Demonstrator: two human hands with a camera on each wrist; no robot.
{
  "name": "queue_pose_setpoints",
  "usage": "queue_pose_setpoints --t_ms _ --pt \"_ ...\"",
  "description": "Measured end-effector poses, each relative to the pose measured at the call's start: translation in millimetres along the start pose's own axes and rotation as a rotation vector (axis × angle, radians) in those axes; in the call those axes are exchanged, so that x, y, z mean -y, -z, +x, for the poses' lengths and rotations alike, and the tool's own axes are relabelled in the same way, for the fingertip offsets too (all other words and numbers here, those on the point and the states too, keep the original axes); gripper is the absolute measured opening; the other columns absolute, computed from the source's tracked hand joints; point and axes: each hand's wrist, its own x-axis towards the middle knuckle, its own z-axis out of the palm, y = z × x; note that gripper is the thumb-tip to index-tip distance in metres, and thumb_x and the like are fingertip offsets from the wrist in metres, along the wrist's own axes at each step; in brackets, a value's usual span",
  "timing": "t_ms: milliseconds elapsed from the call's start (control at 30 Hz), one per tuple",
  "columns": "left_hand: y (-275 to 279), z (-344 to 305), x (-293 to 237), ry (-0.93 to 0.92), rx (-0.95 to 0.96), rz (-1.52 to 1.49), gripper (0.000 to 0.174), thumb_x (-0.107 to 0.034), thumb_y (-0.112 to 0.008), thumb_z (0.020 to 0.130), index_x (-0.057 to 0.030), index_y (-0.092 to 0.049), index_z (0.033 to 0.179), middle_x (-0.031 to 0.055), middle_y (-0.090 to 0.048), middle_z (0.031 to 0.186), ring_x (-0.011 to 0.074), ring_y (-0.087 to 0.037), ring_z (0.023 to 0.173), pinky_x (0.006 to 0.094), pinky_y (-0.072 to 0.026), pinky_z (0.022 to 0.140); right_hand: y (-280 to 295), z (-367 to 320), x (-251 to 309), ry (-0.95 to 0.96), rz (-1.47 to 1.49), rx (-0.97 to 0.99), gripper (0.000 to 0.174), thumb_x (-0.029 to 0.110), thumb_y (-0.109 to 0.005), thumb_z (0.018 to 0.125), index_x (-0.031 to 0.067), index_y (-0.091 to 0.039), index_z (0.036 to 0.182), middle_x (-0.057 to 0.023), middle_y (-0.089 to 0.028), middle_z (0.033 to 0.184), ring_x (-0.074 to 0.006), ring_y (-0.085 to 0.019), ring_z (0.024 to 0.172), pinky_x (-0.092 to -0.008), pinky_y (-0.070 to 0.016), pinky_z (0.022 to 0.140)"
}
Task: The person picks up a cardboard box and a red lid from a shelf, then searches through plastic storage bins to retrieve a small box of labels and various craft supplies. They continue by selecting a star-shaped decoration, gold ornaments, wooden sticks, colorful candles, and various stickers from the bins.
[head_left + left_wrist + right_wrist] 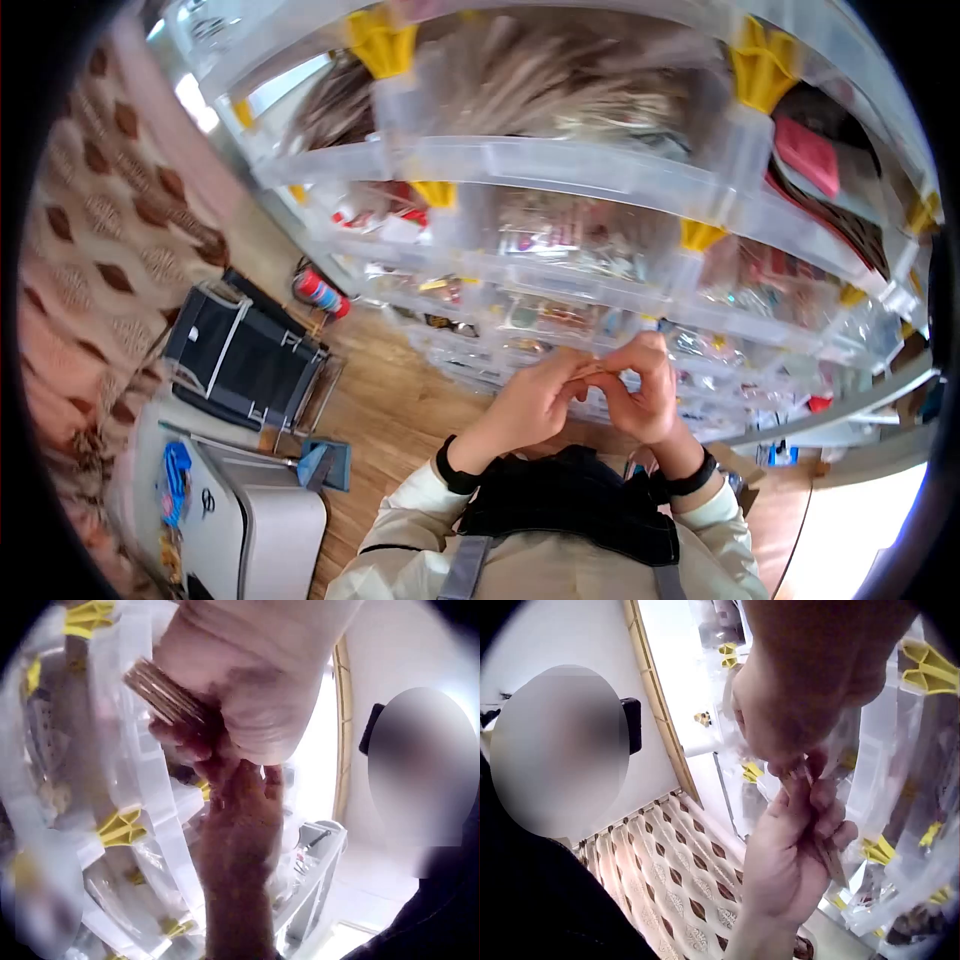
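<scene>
My left hand (540, 395) and right hand (642, 395) meet in front of the body, fingertips together. The left hand grips a stack of thin tan strips (165, 694), whose layered end sticks out past its fingers in the left wrist view. In the right wrist view the stack's flat lower end (835, 864) shows below the left hand's curled fingers. My right thumb and fingers pinch at the upper end of the stack, close against the left fingertips. Most of the stack is hidden inside the hands.
Clear plastic bins (600, 165) with yellow clips (765, 65) rise in tiers ahead, filled with small packaged goods. To the left are a folded black chair (245, 355), a red fire extinguisher (322, 292), a white bin (270, 510) and a patterned curtain (95, 240).
</scene>
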Motion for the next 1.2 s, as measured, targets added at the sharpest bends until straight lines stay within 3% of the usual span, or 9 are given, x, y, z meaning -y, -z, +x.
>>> queue_pose_setpoints --t_ms 133,367,500,667,767,900,1033,1100,1200 --pt "46.1 3.9 25.8 -0.387 -0.259 0.7 0.025 0.0 -0.05 0.064 -0.0095 -0.059 0.085 0.0067 -0.059 0.081 0.027 -0.055 0.078 0.0385 -0.0371 0.071 -17.0 18.2 7.2 0.018 -0.111 0.233 0.033 -0.006 -0.063 0.065 0.0035 -0.056 0.095 -0.0102 -0.061 0.09 -0.0262 -0.055 0.077 -0.0349 -0.0434 0.073" --pt "223.5 52.5 67.7 -0.094 -0.494 1.181 0.024 -0.003 -0.051 0.072 -0.0088 -0.06 0.093 0.0119 -0.055 0.094 0.0323 -0.047 0.095 0.0382 -0.0368 0.081 -9.2 60.3 -2.3 -0.031 -0.301 0.14 0.035 -0.004 -0.059 0.07 0.001 -0.052 0.105 -0.0148 -0.06 0.095 -0.0323 -0.054 0.085 -0.0375 -0.044 0.077" --pt "256.3 93.8 101.3 -0.175 -0.324 1.185 0.026 -0.005 -0.052 0.074 -0.0092 -0.061 0.098 0.0118 -0.057 0.096 0.031 -0.049 0.091 0.0381 -0.0383 0.081 -16.1 89.0 -25.1 -0.211 -0.45 0.154 0.037 0.005 -0.06 0.074 -0.0013 -0.049 0.109 -0.0194 -0.058 0.096 -0.0376 -0.053 0.089 -0.0404 -0.0435 0.08" --pt "271.9 115.8 144.2 0.077 -0.037 0.829 0.025 -0.019 -0.055 0.077 -0.0108 -0.062 0.099 0.0078 -0.059 0.105 0.0311 -0.051 0.096 0.0367 -0.0398 0.083 -31.3 131.0 -82.7 -0.8 -0.752 0.675 0.042 0.033 -0.052 0.083 0.0005 -0.053 0.109 -0.0228 -0.057 0.103 -0.0364 -0.053 0.098 -0.0376 -0.0415 0.085" --pt "257.2 108.2 108.6 0.393 -0.004 0.503 0.03 -0.018 -0.053 0.076 -0.009 -0.06 0.103 0.0101 -0.059 0.103 0.0305 -0.053 0.095 0.0338 -0.04 0.084 -54.8 130.2 -118.3 -0.631 -0.68 0.511 0.043 0.037 -0.051 0.083 0.0031 -0.054 0.11 -0.0203 -0.057 0.106 -0.0347 -0.054 0.099 -0.0375 -0.0415 0.085" --pt "254.6 105.0 132.7 -0.058 -0.067 0.888 0.037 -0.017 -0.047 0.072 -0.0053 -0.058 0.106 0.0146 -0.054 0.107 0.0249 -0.051 0.096 0.0318 -0.0392 0.079 -72.6 140.5 -133.4 -0.586 -0.633 0.561 0.044 0.038 -0.054 0.082 0.0059 -0.054 0.112 -0.0164 -0.059 0.106 -0.0298 -0.056 0.096 -0.0357 -0.0416 0.085" --pt "254.9 99.2 117.7 -0.024 -0.103 0.402 0.039 -0.024 -0.045 0.074 -0.0035 -0.057 0.104 0.0147 -0.053 0.107 0.031 -0.044 0.102 0.0384 -0.026 0.094 -80.3 130.8 -157.5 -0.358 -0.72 0.421 0.04 0.034 -0.056 0.081 0.0044 -0.056 0.107 -0.0132 -0.063 0.094 -0.0259 -0.058 0.087 -0.0335 -0.0443 0.08" --pt "256.2 98.7 119.2 -0.134 -0.133 0.459 0.034 -0.021 -0.046 0.074 -0.0042 -0.058 0.101 0.0134 -0.054 0.103 0.0311 -0.044 0.101 0.0385 -0.0272 0.092 -76.3 151.0 -138.2 -0.899 -0.469 0.573 0.03 0.027 -0.056 0.08 0.0038 -0.058 0.1 -0.0099 -0.063 0.079 -0.0208 -0.06 0.073 -0.0335 -0.0479 0.064" --pt "255.7 95.5 113.0 -0.268 -0.196 0.577 0.028 -0.019 -0.048 0.075 -0.0055 -0.06 0.097 0.0117 -0.055 0.101 0.0309 -0.043 0.099 0.0385 -0.0286 0.091 -63.3 158.7 -114.5 -0.811 -0.407 0.511 0.023 0.014 -0.054 0.076 0.0051 -0.061 0.096 -0.0126 -0.063 0.084 -0.0256 -0.06 0.077 -0.0365 -0.0465 0.067"
